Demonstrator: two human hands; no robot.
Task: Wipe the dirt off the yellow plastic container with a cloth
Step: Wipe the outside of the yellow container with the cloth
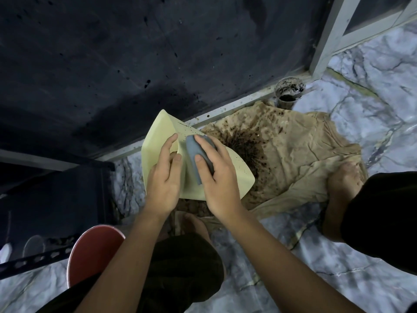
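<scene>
wiping the speckled face of the yellow container

the yellow plastic container (pixel 158 141) is held up off the floor, tilted, above the near left edge of a stained beige sheet (pixel 300 159) spread on the marble floor (pixel 372 91). the left hand (pixel 163 175) grips its near edge, fingers on the outer face and thumb curled over the edge. the right hand (pixel 216 175) presses a folded grey cloth (pixel 196 154) against the upper face, fingers spread over it and thumb pinching its side.

dark specks remain along the container's far edge and toward its right corner, so the job looks partway done. to do this step well, keep the left grip firm so the panel does not flex, and draw the cloth from the clean middle out toward the speckled far edge, over the sheet, so loosened dirt falls there. refold to a clean face if it smears. a cup of dark grounds (pixel 290 89) stands at the sheet's far edge, well clear.
</scene>
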